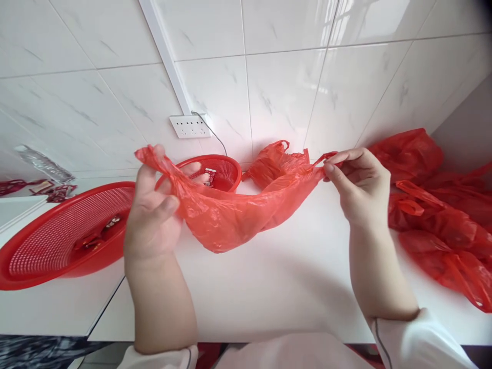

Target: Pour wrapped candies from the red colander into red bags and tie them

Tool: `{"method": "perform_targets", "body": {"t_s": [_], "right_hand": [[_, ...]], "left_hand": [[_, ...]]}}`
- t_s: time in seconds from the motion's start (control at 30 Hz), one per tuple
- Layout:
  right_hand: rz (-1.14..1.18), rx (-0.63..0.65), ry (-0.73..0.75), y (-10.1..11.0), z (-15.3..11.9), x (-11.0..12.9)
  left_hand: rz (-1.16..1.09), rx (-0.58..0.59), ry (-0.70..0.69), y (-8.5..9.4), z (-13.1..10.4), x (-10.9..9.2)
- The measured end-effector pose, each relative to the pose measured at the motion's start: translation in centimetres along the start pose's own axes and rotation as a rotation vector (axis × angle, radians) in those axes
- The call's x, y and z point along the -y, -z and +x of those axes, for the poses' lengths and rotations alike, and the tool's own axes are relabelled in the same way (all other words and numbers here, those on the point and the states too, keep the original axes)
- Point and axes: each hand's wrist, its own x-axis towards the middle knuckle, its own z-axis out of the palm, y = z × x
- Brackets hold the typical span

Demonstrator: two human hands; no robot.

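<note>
The bag [234,215] hangs over the worktop [261,302]; at its nine o'clock the left hand [151,223] holds one end, at three the right hand [359,187] pinches the other

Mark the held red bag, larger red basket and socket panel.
Held red bag [234,220], head view: sagging middle.
Larger red basket [46,246], head view: perforated inner wall.
Socket panel [190,126], head view: front face.
</note>
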Motion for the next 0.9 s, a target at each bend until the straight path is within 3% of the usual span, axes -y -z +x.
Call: {"method": "perform_targets", "body": {"t_s": [0.07,0.13,0.23,0.33,0.4,0.5,0.57,0.8,0.9], "right_hand": [[0.01,-0.033,0.036,-1.7,-0.2,0.5],[0.01,0.069,0.076,-3.3,-0.7,1.3],[0.061,0.426,0.213,-5.0,-1.6,2.6],[0.139,0.741,0.31,-5.7,-2.1,3.2],[0.14,0.747,0.286,-5.6,-2.1,3.0],[0.075,0.602,0.208,-5.1,-1.9,2.0],[0.061,0.625,0.158,-4.9,-1.8,1.3],[0.14,0.747,-0.042,-5.0,-2.0,0.1],[0.162,0.813,-0.079,-5.0,-1.9,-0.3]], "left_hand": [[0.018,0.071,0.113,-1.2,0.0,0.5],[0.049,0.177,0.278,-2.7,-0.3,1.4],[0.183,0.361,0.43,-5.0,-0.7,3.0],[0.298,0.456,0.41,-6.6,-1.0,4.2],[0.293,0.426,0.422,-7.0,-1.1,4.6],[0.269,0.298,0.562,-6.9,-1.0,4.7],[0.249,0.257,0.643,-6.7,-1.0,4.6],[0.183,0.505,0.648,-6.2,-0.6,4.8],[0.127,0.534,0.655,-5.9,-0.6,5.1]]}}
